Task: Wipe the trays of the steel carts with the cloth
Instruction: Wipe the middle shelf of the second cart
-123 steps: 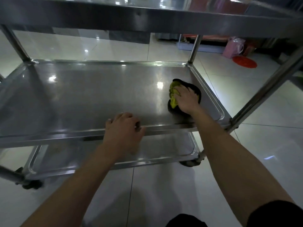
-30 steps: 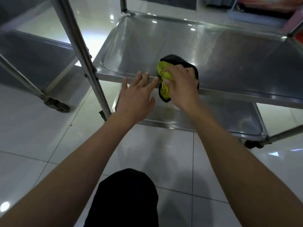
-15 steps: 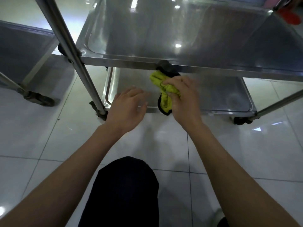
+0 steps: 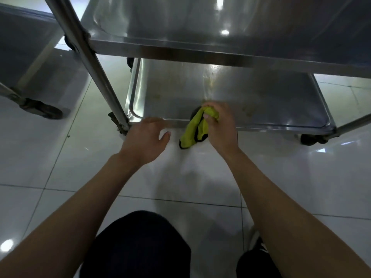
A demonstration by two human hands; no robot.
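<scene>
Cart mid-frame, second cart upper left, hands at lower tray's near edge.
Upper tray [image 4: 220,27] sits above lower tray [image 4: 261,101]. Right hand [image 4: 219,125] holds cloth [image 4: 192,129] at the lower tray's front rim, cloth hanging over it. Left hand [image 4: 144,137] just left, possibly touching rim. Post [image 4: 88,57] left; second cart [image 4: 24,47] upper left.

Upper tray [image 4: 220,51] cut by top edge; its rim hides lower tray [image 4: 261,93] back.
</scene>
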